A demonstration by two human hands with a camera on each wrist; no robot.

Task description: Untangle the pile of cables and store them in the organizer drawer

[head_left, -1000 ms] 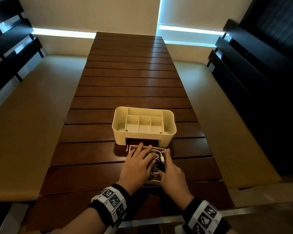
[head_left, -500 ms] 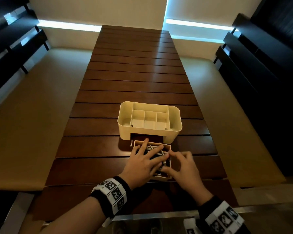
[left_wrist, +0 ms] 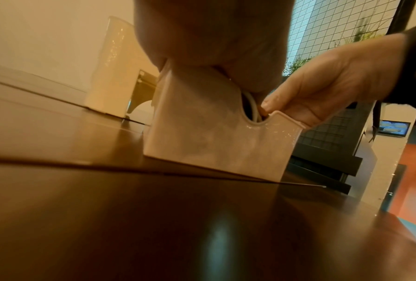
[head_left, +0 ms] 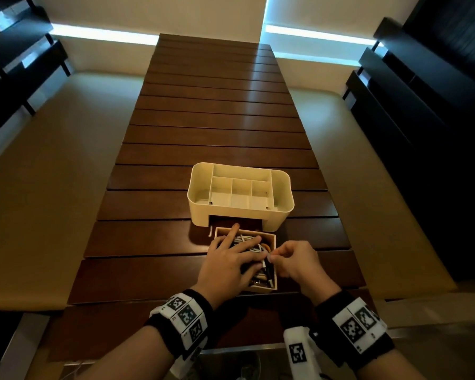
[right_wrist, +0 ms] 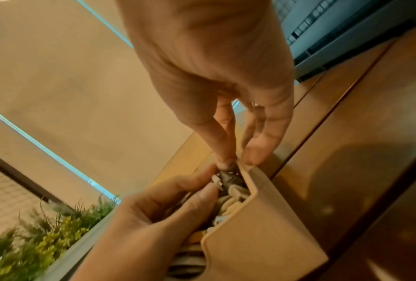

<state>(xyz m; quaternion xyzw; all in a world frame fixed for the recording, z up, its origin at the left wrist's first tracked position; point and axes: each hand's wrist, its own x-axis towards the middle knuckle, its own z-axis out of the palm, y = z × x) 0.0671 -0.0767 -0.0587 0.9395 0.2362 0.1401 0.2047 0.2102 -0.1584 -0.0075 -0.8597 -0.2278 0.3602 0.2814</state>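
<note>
A cream organizer (head_left: pixel 283 193) stands on the wooden table, and its drawer (head_left: pixel 261 288) is pulled out toward me. White, black and orange cables (head_left: pixel 248 240) fill the drawer. My left hand (head_left: pixel 228 263) lies flat over the cables with its fingers spread, pressing them down. My right hand (head_left: pixel 291 259) is at the drawer's right rim. In the right wrist view its thumb and fingertips (right_wrist: pixel 226 161) pinch a dark cable plug (right_wrist: pixel 229 175) just inside the drawer wall (right_wrist: pixel 262 237). The left wrist view shows the drawer front (left_wrist: pixel 214 142) with a white cable in its notch.
The slatted brown table (head_left: pixel 217 119) runs away from me behind the organizer. Beige bench seats (head_left: pixel 52 174) lie along both sides, with dark shelving (head_left: pixel 422 105) at the right and the left.
My right hand has shifted from lying along the drawer's right side to pinching a cable end at its rim. The left hand stays pressed on the cables.
</note>
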